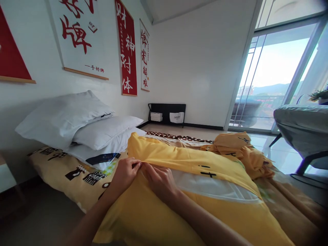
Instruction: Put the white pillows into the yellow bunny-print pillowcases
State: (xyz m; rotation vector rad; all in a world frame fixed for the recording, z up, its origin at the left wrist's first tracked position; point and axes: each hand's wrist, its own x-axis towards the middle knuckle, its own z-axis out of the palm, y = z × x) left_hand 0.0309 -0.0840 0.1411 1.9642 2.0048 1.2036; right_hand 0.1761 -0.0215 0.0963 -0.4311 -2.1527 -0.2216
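A yellow pillowcase (220, 212) with black lettering covers a white pillow (212, 184) on the bed in front of me. The white pillow shows through a long gap in the case. At the left end of that gap, my left hand (128, 171) pinches the edge of the pillowcase. Close beside it, my right hand (161, 179) is closed on the same edge, its thumb and finger almost touching the left fingers. Whatever small part lies between the fingertips is hidden.
Several white pillows (107, 130) are stacked at the left against the wall. Crumpled yellow cloth (233, 147) lies beyond on the patterned bedsheet (74, 184). A grey chair (302, 133) stands at the right by the glass door. A low black stand (166, 114) sits at the far wall.
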